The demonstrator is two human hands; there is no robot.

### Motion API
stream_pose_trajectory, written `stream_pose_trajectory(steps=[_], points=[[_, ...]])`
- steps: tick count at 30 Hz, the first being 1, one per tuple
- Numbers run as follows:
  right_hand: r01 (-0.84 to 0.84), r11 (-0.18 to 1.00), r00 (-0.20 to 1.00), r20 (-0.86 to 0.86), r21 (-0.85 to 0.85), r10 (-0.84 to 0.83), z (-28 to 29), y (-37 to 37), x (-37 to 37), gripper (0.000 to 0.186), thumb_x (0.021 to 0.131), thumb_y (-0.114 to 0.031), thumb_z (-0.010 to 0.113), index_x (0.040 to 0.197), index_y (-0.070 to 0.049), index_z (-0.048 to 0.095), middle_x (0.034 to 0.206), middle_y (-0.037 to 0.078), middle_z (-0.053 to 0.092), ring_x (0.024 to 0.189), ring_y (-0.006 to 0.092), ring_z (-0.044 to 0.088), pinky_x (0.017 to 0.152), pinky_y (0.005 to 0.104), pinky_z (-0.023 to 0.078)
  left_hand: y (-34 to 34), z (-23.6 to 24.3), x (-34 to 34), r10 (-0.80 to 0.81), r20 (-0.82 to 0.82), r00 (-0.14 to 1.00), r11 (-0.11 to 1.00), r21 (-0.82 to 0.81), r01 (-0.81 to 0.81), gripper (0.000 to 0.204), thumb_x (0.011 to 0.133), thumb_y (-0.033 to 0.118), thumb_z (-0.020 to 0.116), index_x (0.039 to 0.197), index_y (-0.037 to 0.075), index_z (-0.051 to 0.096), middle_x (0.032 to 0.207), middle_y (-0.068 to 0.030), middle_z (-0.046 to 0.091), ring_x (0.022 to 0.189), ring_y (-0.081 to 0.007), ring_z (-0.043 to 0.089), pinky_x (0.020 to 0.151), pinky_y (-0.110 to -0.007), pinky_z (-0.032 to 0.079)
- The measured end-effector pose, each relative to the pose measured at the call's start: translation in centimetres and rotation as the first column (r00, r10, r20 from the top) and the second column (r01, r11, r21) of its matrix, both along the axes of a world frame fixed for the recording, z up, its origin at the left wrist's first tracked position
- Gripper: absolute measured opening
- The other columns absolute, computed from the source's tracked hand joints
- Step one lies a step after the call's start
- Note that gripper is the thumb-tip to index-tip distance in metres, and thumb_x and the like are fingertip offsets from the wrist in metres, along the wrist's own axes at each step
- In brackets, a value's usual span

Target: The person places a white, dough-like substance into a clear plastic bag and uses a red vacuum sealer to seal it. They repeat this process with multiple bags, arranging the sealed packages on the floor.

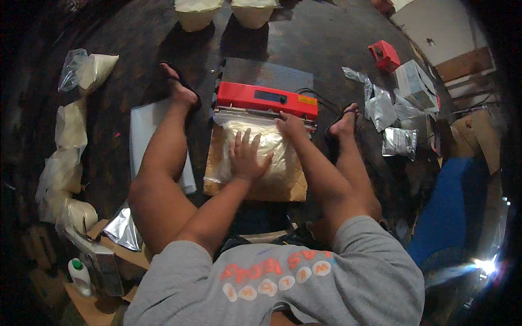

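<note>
A clear plastic bag (pixel 280 152) filled with pale yellow powder lies flat between my legs, on a brown cardboard piece (pixel 296 190). Its upper edge reaches the bar of a red heat sealer (pixel 244 96). My left hand (pixel 249 159) rests flat on the bag, fingers spread. At the bag's upper right corner is my right hand (pixel 292 125), fingers bent, its index finger and thumb closed on the edge beside the sealer bar. The right fingers' undersides are hidden.
Several filled bags (pixel 70 126) line the left. Two filled tubs (pixel 197 16) stand at the far side. Flat plastic sheets (pixel 140 127) lie by my left leg. At right are silver pouches (pixel 399 142), a white box (pixel 416 84) and a red plastic object (pixel 384 56).
</note>
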State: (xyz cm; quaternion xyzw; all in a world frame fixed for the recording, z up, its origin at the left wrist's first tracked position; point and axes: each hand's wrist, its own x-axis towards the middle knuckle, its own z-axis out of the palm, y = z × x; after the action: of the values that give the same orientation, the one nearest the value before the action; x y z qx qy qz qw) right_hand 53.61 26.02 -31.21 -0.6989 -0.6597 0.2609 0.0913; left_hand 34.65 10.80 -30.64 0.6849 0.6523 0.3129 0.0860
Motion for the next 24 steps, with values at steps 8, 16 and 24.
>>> stream_pose_trajectory(steps=[8, 16, 24], points=[[0.673, 0.738, 0.651, -0.439, -0.044, -0.62, -1.6, -12.9, -0.5, 0.115, 0.078, -0.068, 0.078, 0.159, -0.001, 0.031, 0.153, 0.029, 0.037, 0.147, 0.0436, 0.028, 0.116, 0.0532, 0.03, 4.2, -4.4, -5.1, 0.391, 0.574, 0.72, 0.917, -0.31, -0.251, 0.11, 0.074, 0.051, 0.088, 0.156, 0.004, 0.033, 0.157, -0.0248, 0.039, 0.144, -0.0397, 0.039, 0.119, -0.048, 0.032], [0.306, 0.78, 0.385, -0.679, -0.546, -0.625, -3.1, -16.2, 2.6, 0.093, 0.089, -0.05, 0.076, 0.157, -0.002, 0.034, 0.153, 0.016, 0.045, 0.132, 0.0331, 0.049, 0.107, 0.0481, 0.043, 2.4, -11.6, -8.0, 0.594, 0.561, 0.576, 0.614, -0.779, 0.126, 0.111, 0.084, 0.05, 0.081, 0.16, -0.007, 0.023, 0.156, -0.0263, 0.042, 0.14, -0.0349, 0.046, 0.113, -0.044, 0.041], [0.253, 0.831, 0.272, -0.788, -0.495, -0.552, 3.9, -21.5, 1.1, 0.082, 0.088, -0.055, 0.076, 0.143, 0.001, 0.052, 0.14, 0.017, 0.055, 0.116, 0.0328, 0.057, 0.101, 0.0483, 0.045, -0.6, -3.3, -9.0, 0.58, 0.584, 0.568, 0.624, -0.767, 0.152, 0.105, 0.082, 0.043, 0.084, 0.158, -0.003, 0.028, 0.149, -0.0206, 0.048, 0.129, -0.0341, 0.054, 0.108, -0.045, 0.045]])
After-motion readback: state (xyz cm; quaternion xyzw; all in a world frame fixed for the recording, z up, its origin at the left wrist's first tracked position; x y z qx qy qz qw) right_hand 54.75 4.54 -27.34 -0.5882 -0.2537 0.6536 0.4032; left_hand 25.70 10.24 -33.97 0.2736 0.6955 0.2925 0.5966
